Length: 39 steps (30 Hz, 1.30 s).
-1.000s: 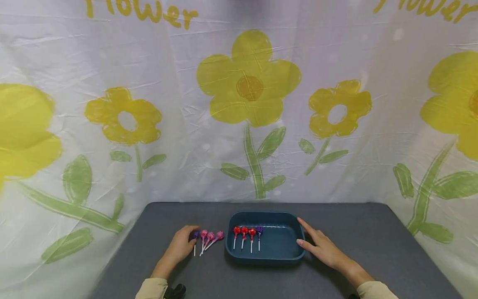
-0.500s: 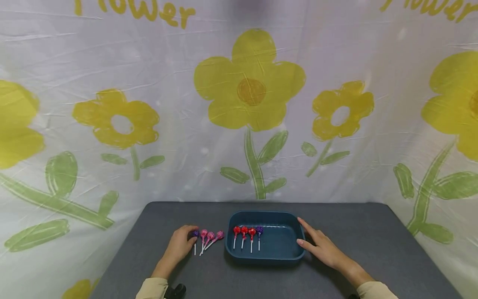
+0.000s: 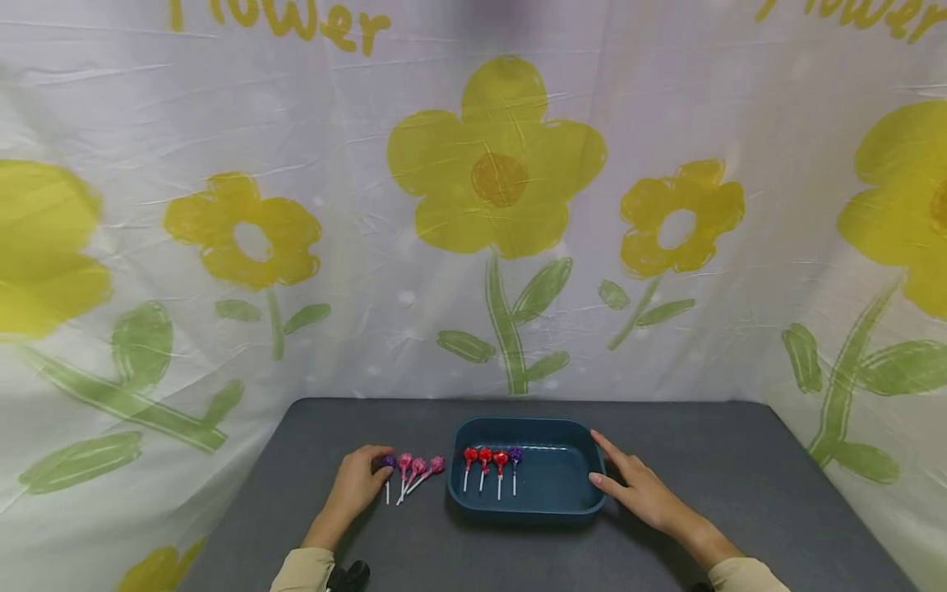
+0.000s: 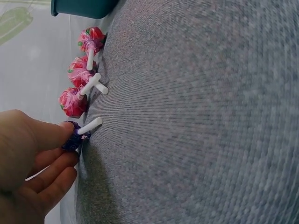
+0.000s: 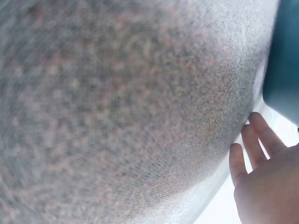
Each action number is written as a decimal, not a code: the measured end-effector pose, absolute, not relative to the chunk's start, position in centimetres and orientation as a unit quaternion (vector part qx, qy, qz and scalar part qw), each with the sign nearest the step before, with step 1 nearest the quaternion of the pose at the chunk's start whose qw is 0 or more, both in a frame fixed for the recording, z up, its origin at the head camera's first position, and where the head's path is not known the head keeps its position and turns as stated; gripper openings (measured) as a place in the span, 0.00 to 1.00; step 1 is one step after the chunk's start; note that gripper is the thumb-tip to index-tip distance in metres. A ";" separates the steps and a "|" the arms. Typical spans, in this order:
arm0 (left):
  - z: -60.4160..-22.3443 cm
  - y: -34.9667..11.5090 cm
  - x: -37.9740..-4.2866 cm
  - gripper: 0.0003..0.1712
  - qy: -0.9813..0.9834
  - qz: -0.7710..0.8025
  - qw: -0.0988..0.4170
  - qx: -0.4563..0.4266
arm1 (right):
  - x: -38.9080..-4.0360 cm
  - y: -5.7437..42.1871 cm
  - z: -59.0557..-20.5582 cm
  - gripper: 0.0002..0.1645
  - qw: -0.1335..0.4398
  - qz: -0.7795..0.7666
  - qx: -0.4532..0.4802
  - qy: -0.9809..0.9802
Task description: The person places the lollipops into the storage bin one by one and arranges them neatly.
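My left hand (image 3: pixel 357 481) pinches the head of a purple lollipop (image 4: pixel 73 140) between thumb and fingers; its white stick points toward me on the table. Beside it lie three pink lollipops, the nearest a pink lollipop (image 3: pixel 404 462), then another pink lollipop (image 3: pixel 418 466) with a crossing stick and a pink lollipop (image 3: pixel 437 464) near the tray. In the blue tray (image 3: pixel 562 514) several lollipops stand in a row, including a red lollipop (image 3: pixel 470 455) and a purple lollipop (image 3: pixel 515 455). My right hand (image 3: pixel 642 491) rests on the tray's right side, fingers extended.
A grey cloth-covered table (image 3: pixel 518 559) carries everything. Behind it hangs a white curtain (image 3: pixel 355 329) printed with yellow flowers. The tray's wall (image 5: pixel 282 65) rises at the edge of the right wrist view.
My left thumb has come in against the purple lollipop's head. The right hand and tray stay put; the head view shifts slightly.
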<state>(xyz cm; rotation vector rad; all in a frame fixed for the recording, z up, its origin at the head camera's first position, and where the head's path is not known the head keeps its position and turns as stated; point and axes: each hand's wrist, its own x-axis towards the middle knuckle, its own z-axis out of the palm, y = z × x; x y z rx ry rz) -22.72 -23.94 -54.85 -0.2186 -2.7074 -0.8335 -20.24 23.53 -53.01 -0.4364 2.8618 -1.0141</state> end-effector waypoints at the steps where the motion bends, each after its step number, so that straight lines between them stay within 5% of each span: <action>1: -54.9 -23.9 -22.7 0.14 -0.942 -0.292 0.149 -0.075 | -20.2 23.5 -53.0 0.43 0.037 -0.329 -0.142 0.933; 39: -54.7 -24.5 -23.4 0.12 -0.924 -0.361 0.123 -0.032 | -20.4 23.6 -53.2 0.43 0.038 -0.331 -0.146 0.932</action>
